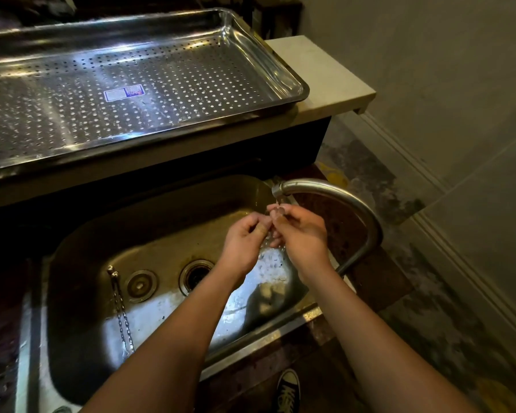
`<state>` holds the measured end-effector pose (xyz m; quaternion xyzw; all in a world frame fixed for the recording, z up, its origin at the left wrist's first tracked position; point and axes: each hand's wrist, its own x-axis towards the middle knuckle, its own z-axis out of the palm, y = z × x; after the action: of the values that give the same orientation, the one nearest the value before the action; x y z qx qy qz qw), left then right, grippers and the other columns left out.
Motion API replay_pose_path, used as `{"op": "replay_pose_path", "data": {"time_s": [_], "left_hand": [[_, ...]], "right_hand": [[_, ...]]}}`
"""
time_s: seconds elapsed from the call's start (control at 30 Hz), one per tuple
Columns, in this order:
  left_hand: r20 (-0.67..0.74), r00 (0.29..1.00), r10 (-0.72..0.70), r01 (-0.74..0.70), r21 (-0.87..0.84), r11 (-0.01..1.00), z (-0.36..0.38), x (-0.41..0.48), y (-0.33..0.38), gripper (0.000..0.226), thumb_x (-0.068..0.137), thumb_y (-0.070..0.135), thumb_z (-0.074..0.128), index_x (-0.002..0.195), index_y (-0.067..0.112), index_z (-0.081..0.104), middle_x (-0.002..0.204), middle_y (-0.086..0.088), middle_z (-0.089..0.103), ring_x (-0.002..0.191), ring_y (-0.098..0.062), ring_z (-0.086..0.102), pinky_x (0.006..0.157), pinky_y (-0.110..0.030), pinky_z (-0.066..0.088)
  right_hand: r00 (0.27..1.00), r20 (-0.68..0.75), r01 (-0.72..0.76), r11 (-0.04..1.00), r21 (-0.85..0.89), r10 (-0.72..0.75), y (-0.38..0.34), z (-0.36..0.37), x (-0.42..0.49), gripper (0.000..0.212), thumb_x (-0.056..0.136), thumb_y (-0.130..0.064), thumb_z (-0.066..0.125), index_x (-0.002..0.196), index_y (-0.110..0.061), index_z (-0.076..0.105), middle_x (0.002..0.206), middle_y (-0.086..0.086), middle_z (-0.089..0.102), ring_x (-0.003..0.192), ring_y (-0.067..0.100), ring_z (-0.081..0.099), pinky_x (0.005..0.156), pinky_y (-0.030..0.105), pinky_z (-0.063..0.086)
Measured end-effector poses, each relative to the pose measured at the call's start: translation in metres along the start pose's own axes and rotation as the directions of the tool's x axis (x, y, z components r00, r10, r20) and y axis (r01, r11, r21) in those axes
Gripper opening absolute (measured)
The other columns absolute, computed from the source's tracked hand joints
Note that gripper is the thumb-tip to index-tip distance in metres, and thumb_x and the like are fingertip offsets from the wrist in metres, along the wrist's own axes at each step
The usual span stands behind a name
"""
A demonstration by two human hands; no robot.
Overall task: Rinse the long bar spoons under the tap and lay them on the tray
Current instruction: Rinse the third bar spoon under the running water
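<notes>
Both my hands meet under the spout of the curved steel tap [334,189], over the right side of the steel sink [81,317]. My left hand [245,242] has its fingers curled towards my right hand [301,231], whose fingertips sit in the thin stream of water. The fingers touch each other. No bar spoon shows in either hand or anywhere else. The perforated steel tray [191,84] lies on the raised counter behind the sink, with only a small label on its floor.
In the sink basin lie a round plug [140,286] on a chain [121,311] and an open drain [195,275]. A pale counter end [325,76] juts out right of the tray. A tiled floor and a shoe [288,389] show below.
</notes>
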<state>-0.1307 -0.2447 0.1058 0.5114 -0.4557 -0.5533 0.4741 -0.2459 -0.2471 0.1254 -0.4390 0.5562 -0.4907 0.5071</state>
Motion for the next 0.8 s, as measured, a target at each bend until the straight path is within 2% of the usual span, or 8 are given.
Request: {"op": "replay_pose_path", "data": {"time_s": [0.13, 0.27, 0.33, 0.43, 0.53, 0.63, 0.7, 0.8], "left_hand": [[0.062, 0.998, -0.029, 0.027, 0.036, 0.999, -0.005, -0.001, -0.007, 0.017, 0.097, 0.012, 0.052, 0.087, 0.010, 0.066, 0.073, -0.003, 0.062, 0.062, -0.006, 0.052, 0.058, -0.018, 0.044], [0.062, 0.993, -0.099, 0.091, 0.110, 0.990, -0.016, -0.011, -0.024, 0.016, 0.098, 0.009, 0.050, 0.098, 0.005, 0.066, 0.072, -0.005, 0.058, 0.065, -0.009, 0.053, 0.069, -0.025, 0.046], [0.057, 0.993, -0.107, 0.100, 0.106, 0.989, -0.016, -0.014, -0.025, 0.018, 0.098, 0.011, 0.049, 0.095, 0.009, 0.067, 0.070, -0.003, 0.056, 0.065, -0.009, 0.051, 0.067, -0.024, 0.044], [0.032, 0.994, -0.109, 0.108, 0.035, 0.994, -0.013, -0.014, -0.018, 0.026, 0.098, 0.012, 0.048, 0.079, 0.016, 0.064, 0.059, 0.007, 0.050, 0.055, -0.005, 0.042, 0.053, -0.016, 0.036], [0.049, 0.988, -0.149, 0.152, -0.066, 0.986, -0.014, -0.011, -0.014, 0.031, 0.098, 0.011, 0.045, 0.071, 0.014, 0.059, 0.049, 0.014, 0.048, 0.048, -0.003, 0.035, 0.051, -0.021, 0.029], [0.056, 0.993, -0.106, 0.107, -0.010, 0.994, -0.013, -0.012, -0.015, 0.029, 0.101, 0.018, 0.044, 0.075, 0.012, 0.056, 0.054, 0.006, 0.042, 0.052, -0.007, 0.035, 0.055, -0.024, 0.031], [0.053, 0.997, -0.053, 0.050, 0.049, 0.998, -0.011, -0.015, -0.018, 0.018, 0.100, 0.016, 0.046, 0.089, 0.011, 0.060, 0.063, -0.001, 0.047, 0.057, -0.009, 0.043, 0.057, -0.020, 0.039], [0.046, 0.999, -0.017, 0.015, 0.061, 0.998, -0.005, -0.017, -0.023, 0.015, 0.098, 0.009, 0.048, 0.102, 0.007, 0.062, 0.067, -0.004, 0.055, 0.060, -0.007, 0.050, 0.058, -0.015, 0.042]], "right_hand": [[0.999, -0.035, 0.029, 0.998, -0.062, -0.032, 0.000, -0.002, 0.003, 0.029, 0.097, -0.016, 0.063, 0.077, -0.033, 0.075, 0.064, -0.005, 0.064, 0.053, 0.006, 0.058, 0.055, 0.021, 0.053], [0.995, -0.092, 0.040, 0.999, -0.033, -0.043, 0.001, -0.003, 0.001, 0.023, 0.098, -0.014, 0.061, 0.086, -0.030, 0.073, 0.063, -0.006, 0.066, 0.051, 0.004, 0.060, 0.052, 0.019, 0.052], [0.999, -0.033, 0.011, 1.000, -0.016, -0.012, 0.003, 0.000, 0.000, 0.019, 0.099, -0.013, 0.060, 0.094, -0.028, 0.071, 0.072, -0.005, 0.070, 0.056, 0.007, 0.062, 0.057, 0.022, 0.054], [0.994, 0.094, -0.056, 0.997, 0.053, 0.051, -0.002, -0.001, 0.004, 0.024, 0.097, -0.001, 0.057, 0.103, -0.023, 0.066, 0.093, 0.003, 0.077, 0.067, 0.009, 0.066, 0.062, 0.025, 0.056], [0.983, 0.175, -0.070, 0.994, 0.085, 0.054, -0.008, -0.006, 0.008, 0.027, 0.096, 0.004, 0.057, 0.105, -0.020, 0.067, 0.092, 0.006, 0.078, 0.071, 0.013, 0.070, 0.063, 0.025, 0.058], [0.997, 0.056, -0.053, 0.997, 0.056, 0.050, -0.010, -0.006, 0.009, 0.012, 0.095, 0.001, 0.062, 0.095, -0.010, 0.066, 0.081, 0.006, 0.078, 0.058, 0.011, 0.068, 0.055, 0.023, 0.057], [0.997, -0.036, -0.060, 0.994, 0.086, 0.063, -0.009, -0.003, 0.009, 0.005, 0.096, -0.001, 0.062, 0.093, -0.004, 0.064, 0.074, 0.004, 0.075, 0.052, 0.009, 0.064, 0.051, 0.022, 0.055], [0.996, -0.077, -0.047, 0.998, 0.041, 0.050, -0.006, -0.001, 0.007, 0.008, 0.096, -0.010, 0.064, 0.088, -0.010, 0.064, 0.069, 0.001, 0.072, 0.052, 0.008, 0.062, 0.050, 0.022, 0.053]]}}
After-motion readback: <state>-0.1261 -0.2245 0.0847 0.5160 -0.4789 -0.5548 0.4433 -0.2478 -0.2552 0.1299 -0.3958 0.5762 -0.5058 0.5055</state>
